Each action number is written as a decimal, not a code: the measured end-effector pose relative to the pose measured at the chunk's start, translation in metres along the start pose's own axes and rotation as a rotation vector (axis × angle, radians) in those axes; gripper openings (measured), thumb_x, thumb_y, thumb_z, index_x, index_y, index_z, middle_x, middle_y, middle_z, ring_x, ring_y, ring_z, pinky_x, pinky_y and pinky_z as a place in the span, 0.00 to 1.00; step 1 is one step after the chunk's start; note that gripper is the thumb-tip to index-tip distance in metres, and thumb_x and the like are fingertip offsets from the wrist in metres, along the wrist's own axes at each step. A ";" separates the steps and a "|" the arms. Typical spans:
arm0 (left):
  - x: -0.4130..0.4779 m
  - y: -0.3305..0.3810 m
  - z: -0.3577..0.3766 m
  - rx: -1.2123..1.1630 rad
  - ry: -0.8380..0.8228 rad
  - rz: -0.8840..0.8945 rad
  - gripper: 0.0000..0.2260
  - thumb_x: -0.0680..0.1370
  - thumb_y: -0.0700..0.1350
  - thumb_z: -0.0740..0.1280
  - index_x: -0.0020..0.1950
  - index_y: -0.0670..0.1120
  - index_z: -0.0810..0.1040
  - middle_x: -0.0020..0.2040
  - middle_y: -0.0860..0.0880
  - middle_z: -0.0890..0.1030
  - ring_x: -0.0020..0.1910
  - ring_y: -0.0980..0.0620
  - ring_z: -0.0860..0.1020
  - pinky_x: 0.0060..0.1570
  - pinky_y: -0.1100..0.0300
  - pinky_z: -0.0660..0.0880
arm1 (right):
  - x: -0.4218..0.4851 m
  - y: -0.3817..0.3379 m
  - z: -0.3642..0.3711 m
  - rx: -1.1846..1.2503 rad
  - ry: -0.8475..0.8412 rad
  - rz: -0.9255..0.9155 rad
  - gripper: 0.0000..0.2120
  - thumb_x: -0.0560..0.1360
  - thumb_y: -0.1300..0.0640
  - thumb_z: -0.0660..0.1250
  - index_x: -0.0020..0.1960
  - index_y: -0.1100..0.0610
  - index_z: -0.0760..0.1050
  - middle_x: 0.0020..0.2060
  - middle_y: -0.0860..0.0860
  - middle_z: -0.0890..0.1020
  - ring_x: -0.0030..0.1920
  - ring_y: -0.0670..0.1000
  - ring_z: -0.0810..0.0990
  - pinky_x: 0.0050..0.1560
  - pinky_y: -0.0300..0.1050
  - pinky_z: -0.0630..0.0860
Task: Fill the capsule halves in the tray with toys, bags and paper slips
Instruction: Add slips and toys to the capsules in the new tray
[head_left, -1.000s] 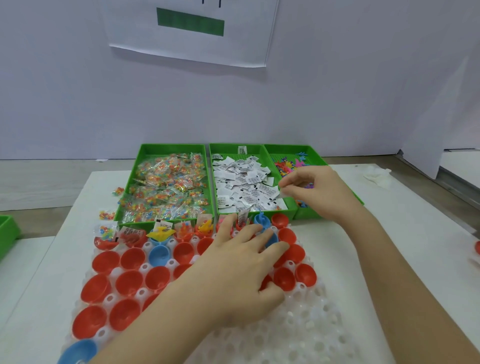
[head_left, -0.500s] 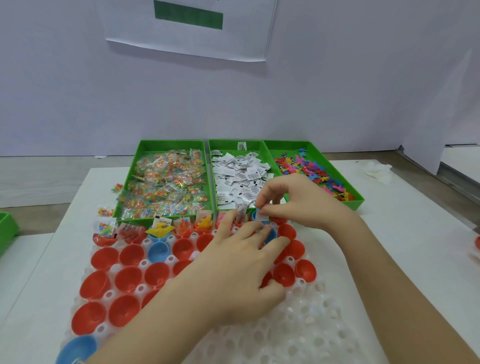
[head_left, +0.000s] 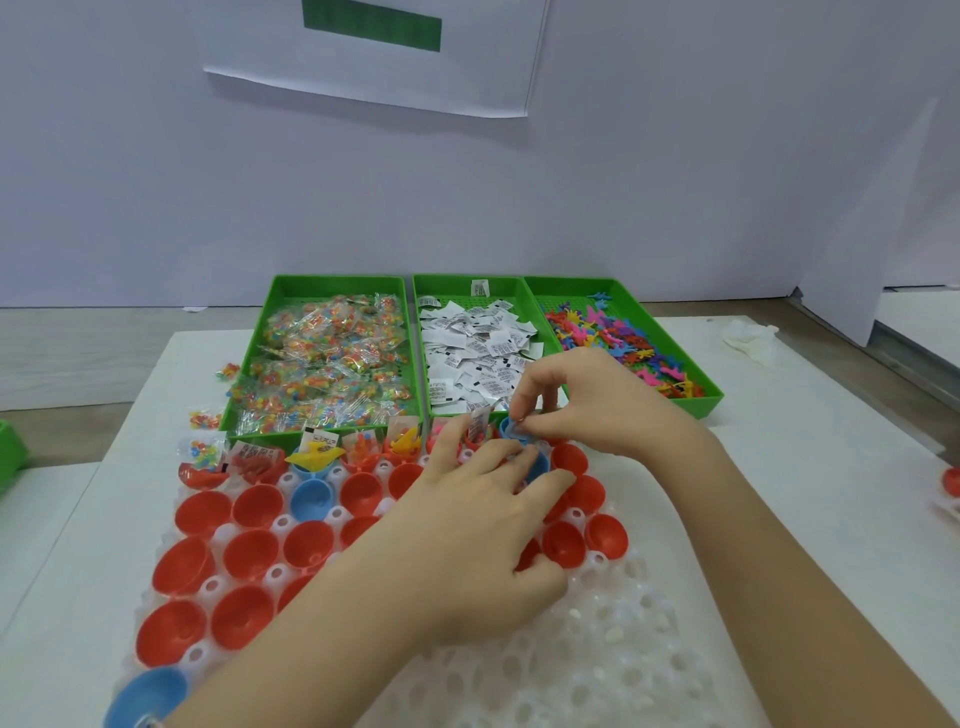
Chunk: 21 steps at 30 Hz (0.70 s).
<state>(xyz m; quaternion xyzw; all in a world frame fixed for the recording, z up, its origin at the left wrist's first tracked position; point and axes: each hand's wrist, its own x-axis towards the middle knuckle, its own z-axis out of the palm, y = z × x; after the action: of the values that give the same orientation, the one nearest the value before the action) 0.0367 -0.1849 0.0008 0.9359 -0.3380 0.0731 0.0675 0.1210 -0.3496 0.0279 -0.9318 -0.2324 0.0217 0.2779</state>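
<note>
Nearest to you, the white dimpled tray (head_left: 597, 675) is lying on the table (head_left: 805, 493), with one blue half (head_left: 148, 696) sitting at its near left corner and rows of red halves (head_left: 249, 556) filling the left side. You are resting your left hand (head_left: 467, 530) flat on the tray, fingers straight and spread and gripping nothing, the tips lying by a second blue half (head_left: 540, 465). Just beyond it, your right hand (head_left: 587, 400) is curling its fingers down, thumb and forefinger pinching at the rim of a small blue half (head_left: 510, 428) in the far row; whether a slip is between them, I cannot tell. Left along that far row, halves are already holding a yellow toy (head_left: 314, 454), bags and slips. Behind the tray, three green bins are standing side by side: bags (head_left: 332, 358) in the left one, paper slips (head_left: 478, 348) in the middle one, toys (head_left: 623, 343) in the right one.
</note>
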 end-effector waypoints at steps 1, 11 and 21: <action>0.000 0.000 0.000 -0.002 -0.001 0.002 0.32 0.72 0.58 0.47 0.77 0.56 0.52 0.77 0.49 0.59 0.75 0.55 0.50 0.62 0.52 0.20 | 0.000 0.000 0.000 -0.021 0.001 0.008 0.10 0.68 0.59 0.75 0.37 0.45 0.79 0.38 0.45 0.82 0.39 0.44 0.77 0.42 0.37 0.72; -0.001 0.001 -0.001 -0.013 0.007 0.006 0.32 0.72 0.58 0.47 0.77 0.54 0.54 0.76 0.49 0.60 0.75 0.54 0.51 0.59 0.55 0.18 | -0.001 0.001 -0.006 0.070 -0.047 0.036 0.11 0.68 0.58 0.77 0.43 0.44 0.80 0.37 0.44 0.82 0.37 0.45 0.78 0.38 0.37 0.76; -0.004 0.003 0.000 -0.038 0.009 0.047 0.32 0.73 0.60 0.46 0.76 0.51 0.58 0.75 0.43 0.64 0.74 0.49 0.54 0.56 0.57 0.13 | 0.001 -0.013 -0.019 0.179 0.176 0.002 0.13 0.65 0.39 0.72 0.50 0.35 0.78 0.50 0.36 0.79 0.48 0.39 0.76 0.44 0.32 0.68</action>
<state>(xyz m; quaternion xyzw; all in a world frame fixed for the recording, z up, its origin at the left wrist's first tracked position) 0.0318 -0.1851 0.0006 0.9259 -0.3607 0.0725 0.0853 0.1193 -0.3495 0.0512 -0.9018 -0.2032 -0.0395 0.3794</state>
